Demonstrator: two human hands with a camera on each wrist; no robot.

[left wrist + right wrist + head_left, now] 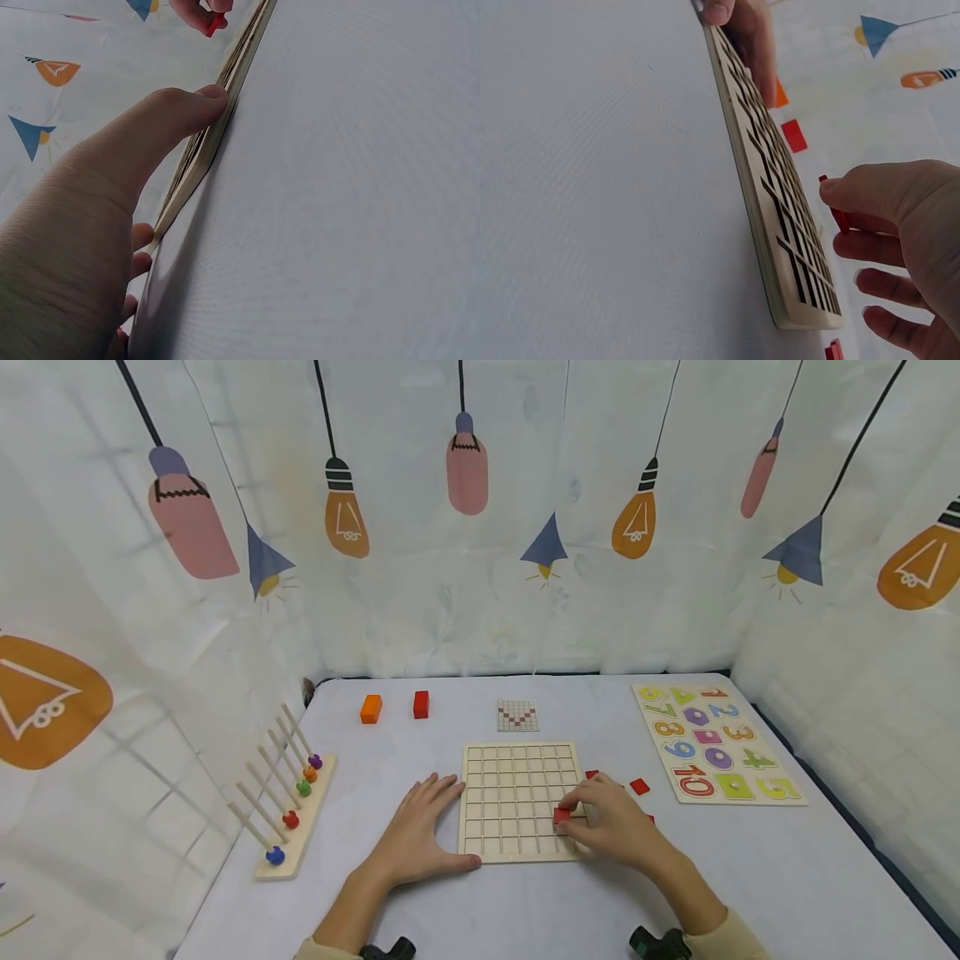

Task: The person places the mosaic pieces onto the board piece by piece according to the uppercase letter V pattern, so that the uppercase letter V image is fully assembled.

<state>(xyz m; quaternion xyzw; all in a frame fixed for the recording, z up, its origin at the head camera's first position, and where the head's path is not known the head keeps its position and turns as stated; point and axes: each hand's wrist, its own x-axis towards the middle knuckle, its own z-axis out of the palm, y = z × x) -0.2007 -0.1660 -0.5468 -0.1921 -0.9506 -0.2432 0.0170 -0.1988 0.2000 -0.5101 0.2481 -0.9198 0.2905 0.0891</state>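
A pale wooden grid board point(517, 802) with rows of square cells lies in front of the person. The left hand point(422, 828) steadies its left side, fingers along the edge and thumb at the near corner. In the left wrist view the thumb point(196, 106) presses on the board's rim. Over the right part of the board, the right hand point(611, 818) pinches a small red square tile point(562, 815) between thumb and fingers. The right wrist view shows that tile point(838, 212) held just above the grid, its other fingers spread.
Loose red tiles point(640, 787) lie right of the board. Behind it are a small pattern card point(517, 716), a red block point(421, 704) and an orange block point(371, 709). A peg stand point(311, 814) with coloured beads is at left, a number puzzle board point(712, 743) at right.
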